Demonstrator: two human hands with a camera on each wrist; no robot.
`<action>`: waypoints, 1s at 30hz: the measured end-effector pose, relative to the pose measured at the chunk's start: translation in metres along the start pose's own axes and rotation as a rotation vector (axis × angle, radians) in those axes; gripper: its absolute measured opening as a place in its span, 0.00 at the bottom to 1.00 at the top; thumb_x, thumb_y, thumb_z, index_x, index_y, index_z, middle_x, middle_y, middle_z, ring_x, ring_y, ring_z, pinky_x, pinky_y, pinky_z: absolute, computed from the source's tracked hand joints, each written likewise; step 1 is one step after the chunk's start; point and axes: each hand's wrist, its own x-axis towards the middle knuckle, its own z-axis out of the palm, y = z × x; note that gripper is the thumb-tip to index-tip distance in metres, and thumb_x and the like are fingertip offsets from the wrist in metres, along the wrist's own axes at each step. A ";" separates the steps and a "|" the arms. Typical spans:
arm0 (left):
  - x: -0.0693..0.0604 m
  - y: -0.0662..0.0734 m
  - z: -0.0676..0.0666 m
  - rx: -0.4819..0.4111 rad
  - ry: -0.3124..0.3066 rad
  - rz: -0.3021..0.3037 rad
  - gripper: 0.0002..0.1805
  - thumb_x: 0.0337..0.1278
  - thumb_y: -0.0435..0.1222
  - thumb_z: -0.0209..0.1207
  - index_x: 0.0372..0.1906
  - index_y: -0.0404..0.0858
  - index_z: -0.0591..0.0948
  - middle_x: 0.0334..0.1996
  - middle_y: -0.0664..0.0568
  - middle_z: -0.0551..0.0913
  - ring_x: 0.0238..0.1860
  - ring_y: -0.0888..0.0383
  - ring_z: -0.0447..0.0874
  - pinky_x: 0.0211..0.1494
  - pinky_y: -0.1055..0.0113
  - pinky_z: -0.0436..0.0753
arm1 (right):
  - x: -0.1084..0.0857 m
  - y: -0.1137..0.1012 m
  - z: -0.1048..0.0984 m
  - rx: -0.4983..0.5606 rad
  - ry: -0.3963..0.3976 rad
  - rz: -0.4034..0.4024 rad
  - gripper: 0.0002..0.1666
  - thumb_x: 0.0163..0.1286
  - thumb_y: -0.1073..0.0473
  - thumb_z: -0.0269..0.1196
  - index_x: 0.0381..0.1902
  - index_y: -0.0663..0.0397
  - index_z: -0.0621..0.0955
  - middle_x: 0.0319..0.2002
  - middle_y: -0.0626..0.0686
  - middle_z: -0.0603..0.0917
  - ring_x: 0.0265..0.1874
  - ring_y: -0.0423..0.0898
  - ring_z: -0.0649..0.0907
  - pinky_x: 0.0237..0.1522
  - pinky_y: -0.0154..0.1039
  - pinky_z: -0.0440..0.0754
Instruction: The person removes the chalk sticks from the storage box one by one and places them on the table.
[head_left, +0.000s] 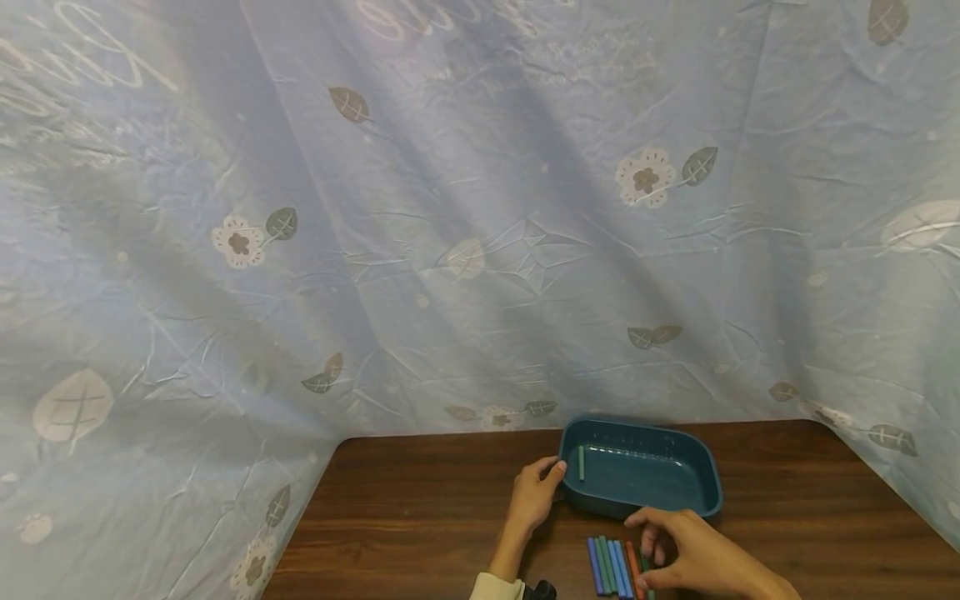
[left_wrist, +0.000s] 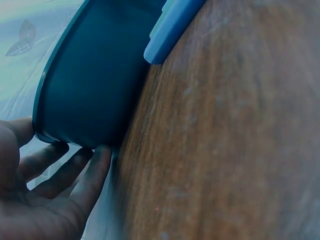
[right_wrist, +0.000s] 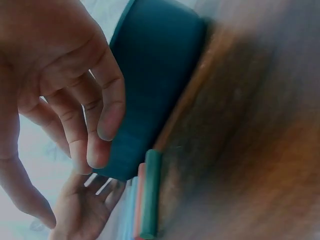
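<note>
A teal rectangular tray [head_left: 637,477] stands on the table, with one slim green stick [head_left: 581,463] inside near its left wall. My left hand [head_left: 534,493] holds the tray's left side, thumb at the rim and fingertips against the outer wall [left_wrist: 95,85]. In front of the tray lies a row of slim coloured sticks [head_left: 606,567], in purple, green, blue and red. My right hand [head_left: 686,546] hovers over the row's right end with fingers loosely bent and nothing between them. Beneath it, a dark green stick [right_wrist: 151,195] lies at that end, partly hidden in the head view.
The brown wooden table [head_left: 420,500] extends to both sides of the tray. A pale blue patterned cloth [head_left: 487,250] hangs behind and around it, near the tray's back edge. A small black object [head_left: 543,590] shows at the left cuff.
</note>
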 end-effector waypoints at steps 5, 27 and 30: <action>0.001 -0.001 0.000 0.109 0.030 0.014 0.23 0.79 0.46 0.59 0.62 0.33 0.87 0.58 0.42 0.90 0.63 0.41 0.87 0.68 0.42 0.82 | 0.010 -0.010 -0.002 -0.044 0.033 -0.056 0.33 0.70 0.52 0.75 0.65 0.64 0.79 0.38 0.47 0.86 0.33 0.30 0.81 0.32 0.33 0.82; 0.002 0.000 0.000 0.134 0.040 0.008 0.22 0.79 0.48 0.60 0.60 0.38 0.88 0.59 0.43 0.90 0.65 0.41 0.85 0.70 0.40 0.80 | 0.082 -0.014 -0.029 -0.290 0.199 -0.052 0.37 0.70 0.43 0.75 0.69 0.57 0.78 0.39 0.45 0.85 0.32 0.31 0.80 0.35 0.34 0.81; 0.002 0.000 0.001 0.136 0.034 0.003 0.22 0.79 0.47 0.59 0.61 0.36 0.88 0.59 0.43 0.90 0.65 0.41 0.85 0.70 0.39 0.80 | 0.093 -0.002 -0.029 -0.290 0.179 -0.020 0.40 0.70 0.41 0.74 0.69 0.59 0.78 0.39 0.46 0.85 0.32 0.31 0.80 0.36 0.34 0.81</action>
